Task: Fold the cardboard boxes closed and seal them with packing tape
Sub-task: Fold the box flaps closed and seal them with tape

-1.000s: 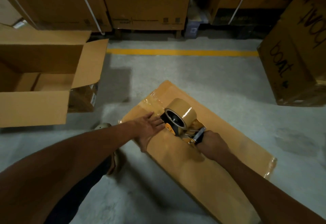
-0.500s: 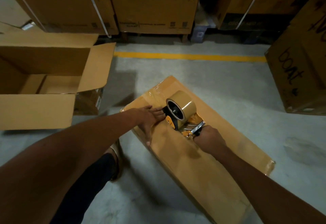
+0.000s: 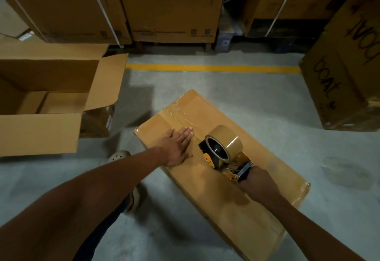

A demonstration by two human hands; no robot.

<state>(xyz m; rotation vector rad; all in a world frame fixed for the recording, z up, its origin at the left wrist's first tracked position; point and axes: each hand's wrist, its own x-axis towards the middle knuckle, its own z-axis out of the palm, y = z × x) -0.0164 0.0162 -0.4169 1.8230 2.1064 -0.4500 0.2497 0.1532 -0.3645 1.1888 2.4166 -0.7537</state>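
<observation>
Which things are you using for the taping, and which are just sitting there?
In use: closed box, tape gun, left hand pressing the box, right hand gripping the tape gun.
Sitting there: open box (maybe next), "boat" box, tall boxes behind, yellow floor line.

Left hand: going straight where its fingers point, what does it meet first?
Probably the glossy tape strip just ahead of the left hand, which lies flat on the closed box. Beyond is bare cardboard up to the box's far edge. The tape dispenser, gripped by the right hand, sits off that line.
</observation>
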